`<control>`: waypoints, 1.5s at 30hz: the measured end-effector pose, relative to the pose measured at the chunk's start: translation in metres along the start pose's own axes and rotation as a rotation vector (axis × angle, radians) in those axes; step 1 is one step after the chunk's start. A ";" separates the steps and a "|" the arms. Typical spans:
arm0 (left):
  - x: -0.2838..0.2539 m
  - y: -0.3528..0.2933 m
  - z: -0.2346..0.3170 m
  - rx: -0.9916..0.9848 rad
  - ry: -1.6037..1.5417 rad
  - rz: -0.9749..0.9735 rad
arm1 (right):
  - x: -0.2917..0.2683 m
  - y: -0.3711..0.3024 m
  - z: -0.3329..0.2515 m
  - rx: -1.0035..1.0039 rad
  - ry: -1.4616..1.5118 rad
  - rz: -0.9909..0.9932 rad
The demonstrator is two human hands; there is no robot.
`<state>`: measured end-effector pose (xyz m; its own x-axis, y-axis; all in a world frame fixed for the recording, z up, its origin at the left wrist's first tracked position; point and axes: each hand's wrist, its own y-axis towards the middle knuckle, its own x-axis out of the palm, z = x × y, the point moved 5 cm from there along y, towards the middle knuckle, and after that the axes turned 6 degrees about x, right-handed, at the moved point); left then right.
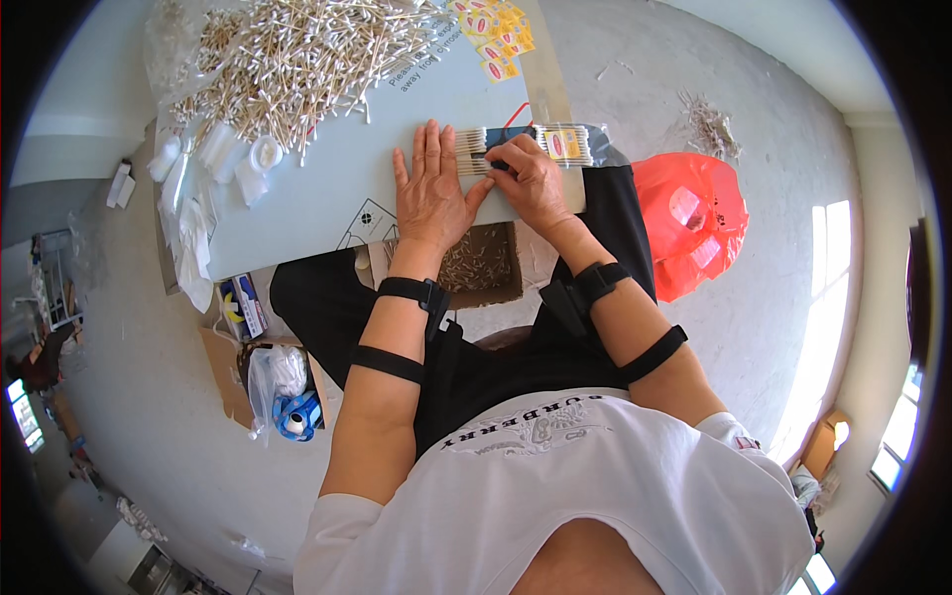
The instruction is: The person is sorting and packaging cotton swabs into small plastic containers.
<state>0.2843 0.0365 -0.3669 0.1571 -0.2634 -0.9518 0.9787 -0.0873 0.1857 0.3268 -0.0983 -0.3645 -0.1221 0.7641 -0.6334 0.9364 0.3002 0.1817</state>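
My left hand [436, 188] lies flat at the table's front edge, its fingers stretched out. Its index finger and thumb border a row of cotton swabs [472, 151] laid side by side. My right hand [530, 178] is closed, fingertips pinched over a dark piece [501, 157] at the right end of that row. What the fingers grip is mostly hidden beneath them. Just right of the hand, a clear pack of cotton swabs with a yellow label [563, 145] reaches the table edge. A thin red strip [516, 113] sticks up behind the hand.
A large heap of loose cotton swabs [297, 69] covers the far left of the table [337, 188]. Yellow label cards [493, 35] lie at the far edge. Below stands a cardboard box of swabs [481, 266]. A red plastic bag [691, 226] rests on the floor at right.
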 end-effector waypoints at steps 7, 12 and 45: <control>0.001 -0.001 0.000 -0.006 0.002 -0.006 | -0.001 0.009 -0.004 0.086 0.027 -0.031; 0.002 0.000 0.000 -0.011 -0.010 -0.030 | 0.001 0.012 -0.004 0.096 -0.056 -0.024; 0.000 0.001 0.001 -0.017 -0.007 -0.011 | 0.004 0.007 -0.003 0.078 -0.076 0.027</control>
<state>0.2850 0.0357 -0.3669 0.1453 -0.2694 -0.9520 0.9825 -0.0742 0.1709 0.3319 -0.0916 -0.3635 -0.0737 0.7248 -0.6850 0.9622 0.2323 0.1423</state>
